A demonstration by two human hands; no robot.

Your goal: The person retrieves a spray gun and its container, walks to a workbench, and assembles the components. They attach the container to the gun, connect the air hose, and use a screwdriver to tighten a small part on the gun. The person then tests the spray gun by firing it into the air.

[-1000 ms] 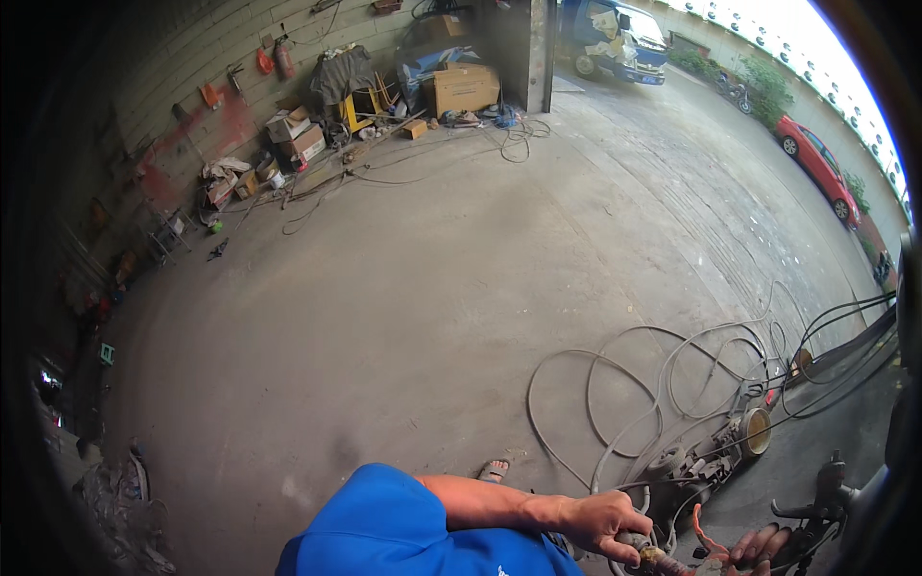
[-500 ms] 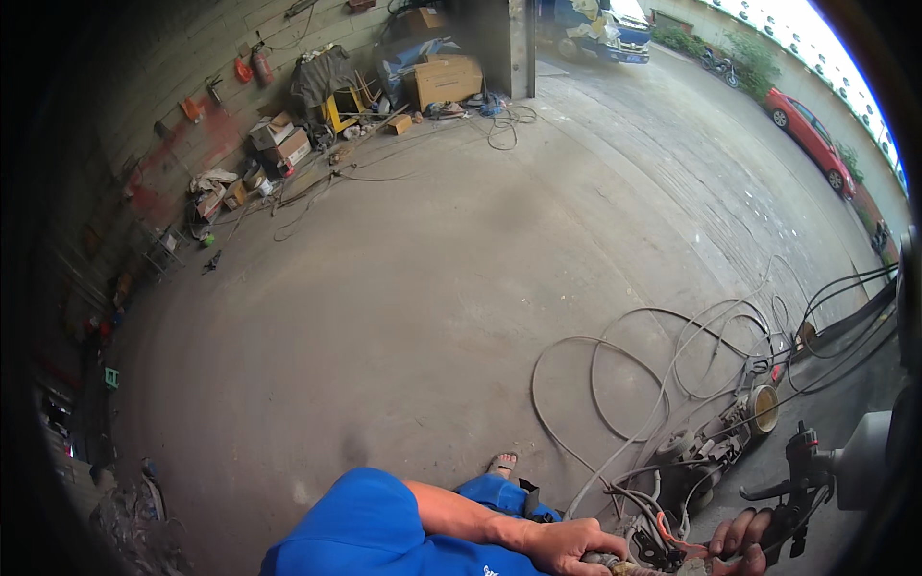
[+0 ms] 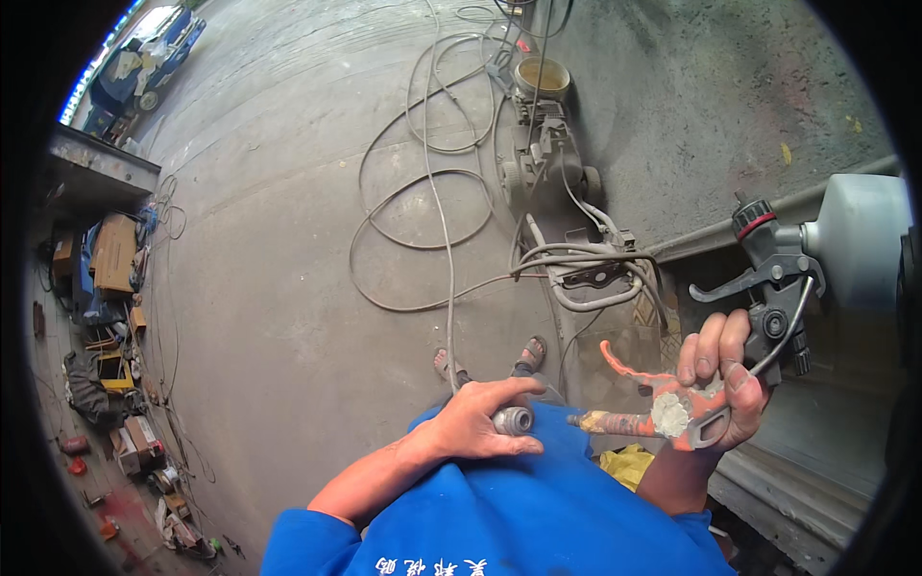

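My left hand (image 3: 480, 418) is closed around the end of a grey hose, where a round metal hose coupling (image 3: 515, 420) pokes out between thumb and fingers. A short gap to its right separates it from the threaded, taped stem of an orange-red spray gun (image 3: 672, 413). That gun is worn and caked with a pale dried lump. My right hand (image 3: 720, 360) grips its body, fingers curled over the top. Against those fingers sits a dark grey spray gun (image 3: 768, 278) with a whitish cup (image 3: 860, 240); whether the same hand bears it, I cannot tell.
Looped hose (image 3: 423, 192) lies over the concrete floor. Ahead stands a dusty wheeled compressor (image 3: 552, 163) with a tubular handle and hose draped across it. A ledge (image 3: 701, 242) runs along the right. Boxes (image 3: 113, 254) and clutter line the left wall; a blue truck (image 3: 144, 67) is beyond.
The view has swung right and further down. My hands, close together at the lower edge before, are now apart, with the coupling clear of the orange-red gun's stem.
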